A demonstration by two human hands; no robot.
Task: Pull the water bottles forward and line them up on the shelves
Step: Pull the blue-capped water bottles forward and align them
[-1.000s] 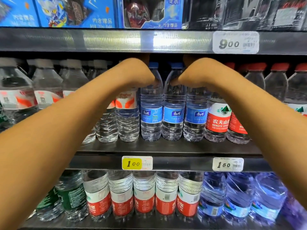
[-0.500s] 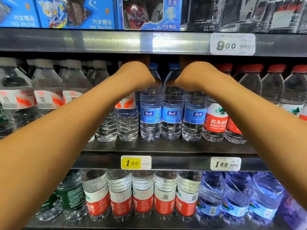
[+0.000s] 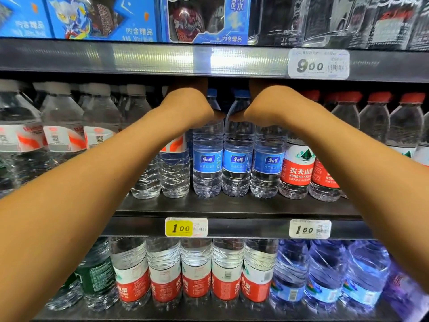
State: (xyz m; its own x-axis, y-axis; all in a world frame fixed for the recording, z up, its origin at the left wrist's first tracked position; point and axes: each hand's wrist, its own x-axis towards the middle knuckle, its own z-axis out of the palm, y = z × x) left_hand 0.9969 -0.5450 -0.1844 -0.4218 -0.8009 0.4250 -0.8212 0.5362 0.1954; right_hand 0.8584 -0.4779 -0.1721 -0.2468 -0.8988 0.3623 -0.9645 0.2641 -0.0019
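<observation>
Three blue-labelled water bottles [image 3: 236, 159] with blue caps stand side by side in the middle of the middle shelf [image 3: 232, 205]. My left hand [image 3: 188, 103] reaches in over the leftmost of them and an orange-labelled bottle [image 3: 174, 163]. My right hand [image 3: 267, 105] reaches in over the rightmost one. Both wrists are bent down, and the thumbs lie against the bottle shoulders. The fingers of both hands are hidden in the dark behind the bottle tops, so what they hold cannot be seen.
White-capped bottles [image 3: 62, 126] fill the shelf's left, red-capped Nongfu bottles [image 3: 299, 168] the right. The upper shelf edge [image 3: 151, 59] hangs just above my hands. Price tags [image 3: 185, 227] sit on the lower rail. The bottom shelf holds red-labelled [image 3: 197, 275] and blue bottles [image 3: 325, 275].
Both hands stay over the blue-labelled bottles, perhaps a little deeper under the upper shelf. The bottles have not visibly moved.
</observation>
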